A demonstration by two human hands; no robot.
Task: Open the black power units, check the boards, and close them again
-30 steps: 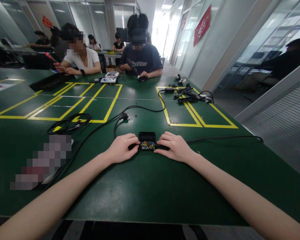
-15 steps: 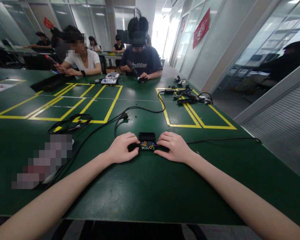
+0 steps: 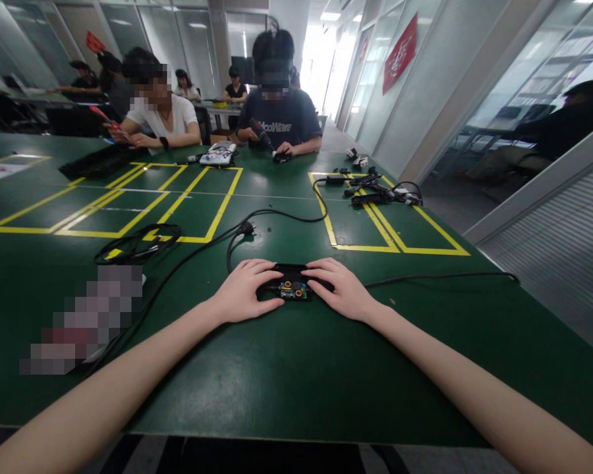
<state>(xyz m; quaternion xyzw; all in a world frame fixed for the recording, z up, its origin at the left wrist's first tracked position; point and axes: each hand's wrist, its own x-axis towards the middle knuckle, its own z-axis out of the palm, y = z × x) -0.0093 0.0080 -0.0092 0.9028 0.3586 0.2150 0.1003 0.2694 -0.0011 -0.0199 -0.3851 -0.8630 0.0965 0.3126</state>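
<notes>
A small black power adapter case point(image 3: 291, 271) lies opened on the table in front of me, its lid part behind the part with the circuit board point(image 3: 292, 290). Copper-coloured coils and blue and green parts show on the board. My left hand point(image 3: 247, 289) grips the case from the left, fingertips at the lid and thumb at the front edge. From the right, my right hand point(image 3: 340, 289) has its fingertips on the lid's edge and beside the board. The undersides of my fingers are hidden. A black cable point(image 3: 439, 276) runs off rightward from behind my right hand.
A black plug point(image 3: 247, 228) and its cord lie beyond my left hand. Left are a coiled cable point(image 3: 138, 243) and a blurred-out object point(image 3: 89, 322). Cables and adapters point(image 3: 370, 191) lie far right among yellow tape lines. Across the table a person point(image 3: 277, 112) holds a dark tool.
My fingers have shifted from the cable ends at the case's sides onto the lid and case edges. The case has barely moved.
</notes>
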